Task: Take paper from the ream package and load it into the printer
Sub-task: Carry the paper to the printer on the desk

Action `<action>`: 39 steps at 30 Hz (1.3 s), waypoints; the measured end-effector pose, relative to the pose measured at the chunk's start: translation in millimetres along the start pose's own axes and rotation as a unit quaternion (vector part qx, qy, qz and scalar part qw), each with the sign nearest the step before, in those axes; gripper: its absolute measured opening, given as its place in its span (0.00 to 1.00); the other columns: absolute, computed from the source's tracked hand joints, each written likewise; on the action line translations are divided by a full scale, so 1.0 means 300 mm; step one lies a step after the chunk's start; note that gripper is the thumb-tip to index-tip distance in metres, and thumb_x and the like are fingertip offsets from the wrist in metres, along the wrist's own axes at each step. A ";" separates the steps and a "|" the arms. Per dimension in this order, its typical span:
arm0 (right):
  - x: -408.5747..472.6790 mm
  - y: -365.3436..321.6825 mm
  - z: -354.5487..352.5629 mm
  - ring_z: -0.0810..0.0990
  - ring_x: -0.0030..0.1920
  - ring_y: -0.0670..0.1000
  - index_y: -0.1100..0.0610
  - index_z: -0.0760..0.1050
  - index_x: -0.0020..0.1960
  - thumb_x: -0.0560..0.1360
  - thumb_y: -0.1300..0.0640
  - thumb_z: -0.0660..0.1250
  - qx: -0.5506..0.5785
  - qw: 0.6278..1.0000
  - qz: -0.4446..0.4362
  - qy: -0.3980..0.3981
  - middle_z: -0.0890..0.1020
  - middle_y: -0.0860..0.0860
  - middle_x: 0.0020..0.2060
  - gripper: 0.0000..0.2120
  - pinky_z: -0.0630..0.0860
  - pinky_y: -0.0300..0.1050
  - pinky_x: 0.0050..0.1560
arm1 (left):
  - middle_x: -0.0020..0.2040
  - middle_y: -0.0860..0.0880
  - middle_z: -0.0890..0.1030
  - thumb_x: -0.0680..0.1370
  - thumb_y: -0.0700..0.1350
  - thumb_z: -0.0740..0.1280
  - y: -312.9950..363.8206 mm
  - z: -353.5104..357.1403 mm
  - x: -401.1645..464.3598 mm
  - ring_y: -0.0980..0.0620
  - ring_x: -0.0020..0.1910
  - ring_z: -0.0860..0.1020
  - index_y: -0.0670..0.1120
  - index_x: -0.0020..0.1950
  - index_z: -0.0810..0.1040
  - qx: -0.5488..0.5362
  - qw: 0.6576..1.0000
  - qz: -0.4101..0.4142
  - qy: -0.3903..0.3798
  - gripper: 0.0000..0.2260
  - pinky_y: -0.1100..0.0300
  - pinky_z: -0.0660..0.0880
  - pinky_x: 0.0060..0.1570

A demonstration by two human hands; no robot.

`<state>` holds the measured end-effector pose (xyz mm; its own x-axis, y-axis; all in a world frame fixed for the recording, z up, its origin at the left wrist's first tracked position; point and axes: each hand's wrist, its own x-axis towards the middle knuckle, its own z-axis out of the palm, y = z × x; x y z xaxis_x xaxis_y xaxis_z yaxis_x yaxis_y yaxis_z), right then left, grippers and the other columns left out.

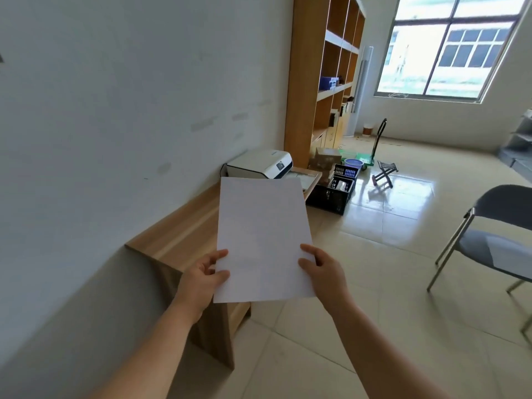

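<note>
I hold a white stack of paper [262, 237] flat in front of me, above the near end of a long wooden table [184, 228]. My left hand [203, 279] grips its lower left edge, thumb on top. My right hand [322, 269] grips the lower right edge the same way. The white printer [259, 167] stands at the far end of the table against the wall, just beyond the paper's top edge. No ream package is in view.
A tall wooden shelf unit [322, 82] rises behind the printer. Black crates [335, 191], a cardboard box and a blue basin sit on the floor by the table's far end. A folding stool [384, 172] and a green trolley stand further back. A grey chair [495, 240] is at right.
</note>
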<state>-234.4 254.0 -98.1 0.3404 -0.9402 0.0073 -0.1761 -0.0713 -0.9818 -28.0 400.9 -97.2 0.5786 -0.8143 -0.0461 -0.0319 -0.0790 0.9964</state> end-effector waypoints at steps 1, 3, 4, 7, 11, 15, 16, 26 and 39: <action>0.055 0.004 -0.006 0.78 0.53 0.51 0.51 0.76 0.64 0.76 0.60 0.66 -0.003 1.000 0.001 0.006 0.78 0.50 0.58 0.17 0.73 0.37 0.43 | 0.57 0.49 0.78 0.76 0.40 0.68 0.001 0.022 0.056 0.46 0.53 0.79 0.56 0.60 0.77 -0.001 1.000 -0.001 -0.012 0.15 0.50 0.81 0.48; 0.165 0.005 -0.023 0.78 0.53 0.52 0.50 0.77 0.63 0.76 0.60 0.66 -0.009 1.000 0.004 0.021 0.79 0.50 0.58 0.17 0.73 0.40 0.45 | 0.58 0.49 0.78 0.77 0.41 0.68 0.008 0.065 0.176 0.46 0.54 0.78 0.56 0.61 0.76 -0.001 0.999 -0.006 -0.033 0.16 0.49 0.81 0.50; 0.219 0.002 -0.035 0.79 0.53 0.52 0.50 0.77 0.62 0.76 0.60 0.66 -0.009 0.999 0.006 0.031 0.79 0.50 0.58 0.16 0.74 0.41 0.46 | 0.58 0.50 0.78 0.77 0.41 0.68 0.015 0.089 0.237 0.46 0.54 0.78 0.56 0.61 0.76 0.002 0.999 -0.008 -0.043 0.16 0.50 0.80 0.50; 0.378 0.000 -0.086 0.80 0.53 0.52 0.49 0.79 0.59 0.74 0.61 0.68 -0.007 0.998 0.005 0.065 0.81 0.51 0.57 0.16 0.77 0.46 0.51 | 0.57 0.49 0.79 0.76 0.40 0.68 0.052 0.179 0.418 0.46 0.52 0.79 0.58 0.60 0.77 0.001 0.998 -0.003 -0.067 0.17 0.50 0.80 0.49; 0.551 0.033 -0.176 0.80 0.54 0.53 0.48 0.79 0.58 0.74 0.61 0.68 -0.001 0.995 0.014 0.095 0.81 0.50 0.56 0.15 0.78 0.50 0.55 | 0.52 0.50 0.82 0.76 0.36 0.68 0.086 0.333 0.611 0.50 0.49 0.82 0.55 0.61 0.77 0.015 0.996 0.012 -0.082 0.18 0.53 0.81 0.49; 0.709 0.100 -0.281 0.80 0.53 0.52 0.51 0.79 0.60 0.74 0.62 0.68 -0.001 0.992 0.025 0.124 0.81 0.50 0.55 0.16 0.74 0.39 0.47 | 0.50 0.49 0.84 0.76 0.36 0.67 0.078 0.503 0.781 0.53 0.45 0.83 0.52 0.62 0.77 0.010 0.994 -0.016 -0.111 0.18 0.58 0.80 0.46; 0.754 0.117 -0.313 0.79 0.52 0.52 0.52 0.79 0.60 0.74 0.62 0.68 -0.003 0.991 0.024 0.131 0.81 0.51 0.55 0.16 0.73 0.39 0.47 | 0.49 0.48 0.84 0.76 0.36 0.67 0.075 0.554 0.827 0.53 0.44 0.84 0.52 0.62 0.77 0.013 0.993 -0.022 -0.115 0.18 0.60 0.80 0.43; 1.246 0.202 -0.659 0.79 0.52 0.50 0.53 0.79 0.61 0.75 0.63 0.68 0.003 0.989 0.016 0.144 0.80 0.50 0.54 0.16 0.74 0.39 0.49 | 0.52 0.47 0.81 0.76 0.36 0.67 0.159 1.048 1.235 0.48 0.47 0.81 0.52 0.63 0.77 0.044 0.993 -0.004 -0.114 0.17 0.58 0.79 0.42; 1.987 0.230 -0.740 0.79 0.53 0.50 0.51 0.79 0.60 0.75 0.63 0.68 0.008 0.993 0.006 0.114 0.81 0.49 0.55 0.16 0.75 0.37 0.50 | 0.52 0.48 0.81 0.77 0.37 0.66 0.168 1.322 1.855 0.51 0.47 0.80 0.52 0.63 0.75 0.027 0.997 -0.003 -0.079 0.17 0.65 0.76 0.36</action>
<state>-248.9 -385.2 -119.4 0.1201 -0.9921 0.0358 -0.1637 -0.0553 -0.9850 -30.8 -284.4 -101.2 0.4440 -0.8936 -0.0660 -0.0753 -0.1106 0.9910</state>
